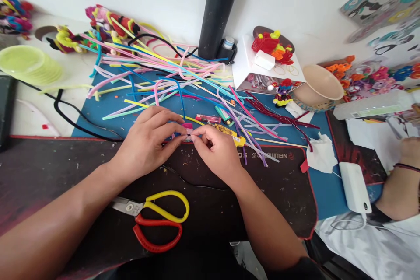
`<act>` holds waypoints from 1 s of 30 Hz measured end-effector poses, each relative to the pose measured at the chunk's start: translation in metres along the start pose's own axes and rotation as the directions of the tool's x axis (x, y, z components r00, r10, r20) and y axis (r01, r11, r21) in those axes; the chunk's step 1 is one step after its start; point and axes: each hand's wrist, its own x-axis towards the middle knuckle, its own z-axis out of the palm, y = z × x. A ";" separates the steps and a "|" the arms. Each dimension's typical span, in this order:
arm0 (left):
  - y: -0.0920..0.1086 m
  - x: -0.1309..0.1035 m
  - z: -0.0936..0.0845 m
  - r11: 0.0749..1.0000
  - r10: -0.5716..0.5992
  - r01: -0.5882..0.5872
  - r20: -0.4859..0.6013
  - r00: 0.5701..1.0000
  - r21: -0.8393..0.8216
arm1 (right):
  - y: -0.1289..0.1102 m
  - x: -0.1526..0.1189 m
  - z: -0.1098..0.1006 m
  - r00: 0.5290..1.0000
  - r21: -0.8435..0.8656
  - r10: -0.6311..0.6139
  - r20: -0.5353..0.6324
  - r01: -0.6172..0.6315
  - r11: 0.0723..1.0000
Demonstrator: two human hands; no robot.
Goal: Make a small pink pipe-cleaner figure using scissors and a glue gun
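Note:
My left hand (152,140) and my right hand (216,148) meet above the black mat, thumb and forefinger of each closed in a pinch. Between the fingertips is a small, thin dark piece (188,134), too small to name. Just behind the fingers a pink-magenta item (187,127) shows, partly covered by them. Scissors (157,214) with one yellow and one red handle lie below my hands, blades under my left forearm. A pink lighter (208,118) and a yellow tool (229,133) rest beyond my right hand.
Many coloured pipe cleaners (157,70) are heaped on the blue mat behind my hands. A black thermos (218,13) stands at the wall. Right of it are a white box (241,70), a beige bowl (318,85) and a power bank (354,186). Another person's arm (400,183) reaches in at right.

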 end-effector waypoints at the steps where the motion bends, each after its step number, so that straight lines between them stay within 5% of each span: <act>1: 0.000 0.000 0.000 1.000 -0.002 0.002 -0.001 1.000 -0.002 | 0.000 0.000 0.000 1.000 0.000 -0.001 0.000 0.001 1.000; 30: -0.001 0.001 0.001 0.999 0.051 -0.052 -0.045 0.998 -0.010 | -0.001 0.001 0.000 0.999 0.112 0.045 -0.005 -0.044 0.993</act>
